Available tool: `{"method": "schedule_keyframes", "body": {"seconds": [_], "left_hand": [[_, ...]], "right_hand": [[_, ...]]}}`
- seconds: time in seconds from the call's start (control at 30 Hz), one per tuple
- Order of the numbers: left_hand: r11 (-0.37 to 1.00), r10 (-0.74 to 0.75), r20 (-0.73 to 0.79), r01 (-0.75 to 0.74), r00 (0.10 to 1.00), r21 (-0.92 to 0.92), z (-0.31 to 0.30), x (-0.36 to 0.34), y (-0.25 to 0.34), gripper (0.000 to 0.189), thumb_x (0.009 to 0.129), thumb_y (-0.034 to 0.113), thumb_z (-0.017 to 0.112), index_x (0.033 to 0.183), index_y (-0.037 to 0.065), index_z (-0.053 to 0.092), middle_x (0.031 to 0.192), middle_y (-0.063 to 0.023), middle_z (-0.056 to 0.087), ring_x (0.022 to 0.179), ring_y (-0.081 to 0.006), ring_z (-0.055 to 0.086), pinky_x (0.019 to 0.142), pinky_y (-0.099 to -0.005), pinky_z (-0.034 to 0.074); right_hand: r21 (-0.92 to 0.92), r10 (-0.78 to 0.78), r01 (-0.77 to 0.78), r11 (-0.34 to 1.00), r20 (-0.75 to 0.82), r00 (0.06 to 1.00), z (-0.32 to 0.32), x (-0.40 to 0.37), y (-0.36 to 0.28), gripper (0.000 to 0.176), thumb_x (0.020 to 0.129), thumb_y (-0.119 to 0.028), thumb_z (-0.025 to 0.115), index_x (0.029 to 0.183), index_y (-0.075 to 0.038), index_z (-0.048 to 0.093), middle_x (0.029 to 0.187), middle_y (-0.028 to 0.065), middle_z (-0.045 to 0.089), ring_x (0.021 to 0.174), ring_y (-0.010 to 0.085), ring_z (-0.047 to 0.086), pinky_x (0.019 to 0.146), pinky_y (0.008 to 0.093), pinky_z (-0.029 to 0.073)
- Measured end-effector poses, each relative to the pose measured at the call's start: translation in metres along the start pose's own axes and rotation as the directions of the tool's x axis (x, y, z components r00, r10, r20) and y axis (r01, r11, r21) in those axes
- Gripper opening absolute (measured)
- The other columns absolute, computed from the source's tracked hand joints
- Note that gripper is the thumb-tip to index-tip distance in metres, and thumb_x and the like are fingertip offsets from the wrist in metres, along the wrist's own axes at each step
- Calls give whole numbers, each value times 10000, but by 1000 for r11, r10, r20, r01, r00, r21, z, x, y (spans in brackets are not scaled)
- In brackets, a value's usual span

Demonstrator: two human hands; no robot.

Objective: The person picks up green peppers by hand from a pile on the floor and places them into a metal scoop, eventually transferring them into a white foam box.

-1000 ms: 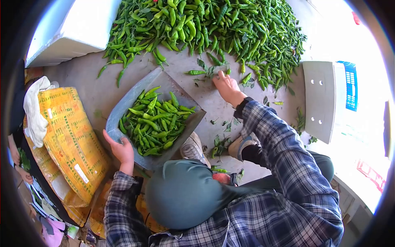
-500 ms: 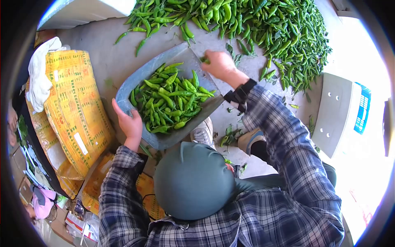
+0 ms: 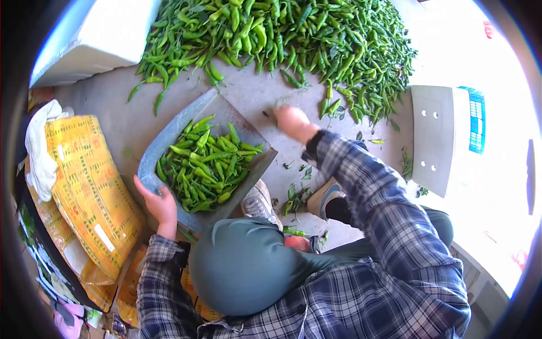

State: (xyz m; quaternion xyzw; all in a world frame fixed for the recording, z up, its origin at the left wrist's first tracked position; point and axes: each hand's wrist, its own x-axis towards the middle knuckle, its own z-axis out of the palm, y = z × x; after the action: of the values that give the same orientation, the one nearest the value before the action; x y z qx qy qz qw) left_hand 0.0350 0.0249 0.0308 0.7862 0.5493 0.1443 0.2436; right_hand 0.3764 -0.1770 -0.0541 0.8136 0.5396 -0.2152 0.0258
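Note:
A grey scoop (image 3: 228, 113) full of green chili peppers (image 3: 206, 164) rests tilted before me, its wide mouth toward the upper right. My left hand (image 3: 160, 208) is closed on the scoop's left rim, thumb at the inner side. Off the scoop's mouth, my right hand (image 3: 293, 122) hovers over the floor, its fingers smeared by motion. A small dark bit and faint blurred greenery show by those fingertips; I cannot tell whether they are held. Beyond it spreads a large pile of green chili peppers (image 3: 276, 34).
Yellow taped packages (image 3: 90, 181) stand at left with a white cloth (image 3: 42, 150) over them. A white foam box (image 3: 107, 42) is at upper left, a grey-white panel with holes (image 3: 432, 135) at right. Loose leaves (image 3: 293, 198) lie near my shoes (image 3: 259, 202).
The view has shifted, so the scene sits further left and lower. My right hand has moved away from the scoop's mouth to the floor beside it. My left hand stays on the rim.

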Motion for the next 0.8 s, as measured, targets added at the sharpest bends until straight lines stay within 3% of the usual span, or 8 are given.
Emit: {"method": "schedule_keyframes", "body": {"seconds": [0.03, 0.07, 0.1, 0.2, 0.23, 0.33, 0.6, 0.8], "left_hand": [[1000, -7, 10, 7, 1000, -2, 0, 0, -2, 732, 761, 36, 512, 1394, 68, 146, 1266, -307, 406, 1115, -441, 457, 929, -438, 379], [1000, 2, 12, -1, 1000, -9, 0, 0, 0, 732, 761, 36, 512, 1394, 68, 146, 1266, -307, 406, 1115, -441, 457, 929, -438, 379], [1000, -9, 17, 10, 1000, -5, -1, 0, 1, 736, 761, 36, 512, 1395, 70, 140, 1269, -309, 401, 1118, -445, 453, 933, -439, 376], [1000, 10, 20, -10, 1000, 15, -1, -1, 1, 745, 764, 27, 516, 1397, 74, 127, 1274, -310, 393, 1123, -448, 447, 938, -442, 372], [1000, 8, 23, -8, 1000, 4, -1, -1, 3, 746, 764, 20, 519, 1397, 72, 126, 1275, -309, 392, 1126, -444, 447, 938, -442, 372], [1000, 8, 35, -7, 999, -17, -2, -1, 2, 750, 765, 2, 523, 1396, 71, 125, 1268, -308, 397, 1128, -436, 449, 935, -441, 374], [1000, 7, 29, -7, 1000, 4, -3, -1, 10, 739, 768, -3, 507, 1395, 65, 122, 1233, -318, 418, 1104, -433, 468, 921, -439, 382], [999, 52, 31, -52, 998, -14, -1, -1, 1, 729, 774, 4, 493, 1396, 64, 118, 1225, -326, 421, 1102, -442, 463, 917, -445, 379]], "right_hand": [[-70, -157, 170, 983, 168, 973, 10, -21, -4, 140, 784, -133, 468, 826, -76, 589, 790, 130, 626, 675, 250, 624, 533, 377, 478], [22, -310, 352, 936, 527, 791, 10, -31, -7, 194, 775, -151, 484, 900, -52, 596, 788, 119, 645, 619, 222, 629, 506, 347, 471], [18, -300, 342, 939, 525, 797, 6, -32, -1, 194, 775, -151, 484, 900, -52, 596, 788, 119, 645, 619, 222, 629, 506, 347, 471], [37, -172, 174, 984, 435, 884, -30, -29, 13, 213, 763, -136, 540, 933, -29, 609, 786, 160, 646, 622, 321, 625, 580, 426, 501], [112, 33, -52, 992, 161, 986, -42, -17, 25, 200, 761, -144, 549, 924, -40, 597, 819, 163, 640, 649, 335, 621, 588, 434, 499], [325, 462, -353, 878, -376, 803, -69, 21, 58, 179, 778, -203, 567, 896, -70, 553, 825, 173, 609, 749, 374, 607, 643, 444, 496], [139, 247, -239, 961, -43, 968, -63, 20, 34, 296, 779, -257, 601, 1032, -114, 545, 974, 164, 545, 820, 361, 599, 718, 431, 486], [392, 264, -176, 903, -183, 947, -50, -15, 36, 230, 717, -246, 584, 867, -73, 596, 818, 168, 593, 781, 337, 601, 679, 413, 486]]}}
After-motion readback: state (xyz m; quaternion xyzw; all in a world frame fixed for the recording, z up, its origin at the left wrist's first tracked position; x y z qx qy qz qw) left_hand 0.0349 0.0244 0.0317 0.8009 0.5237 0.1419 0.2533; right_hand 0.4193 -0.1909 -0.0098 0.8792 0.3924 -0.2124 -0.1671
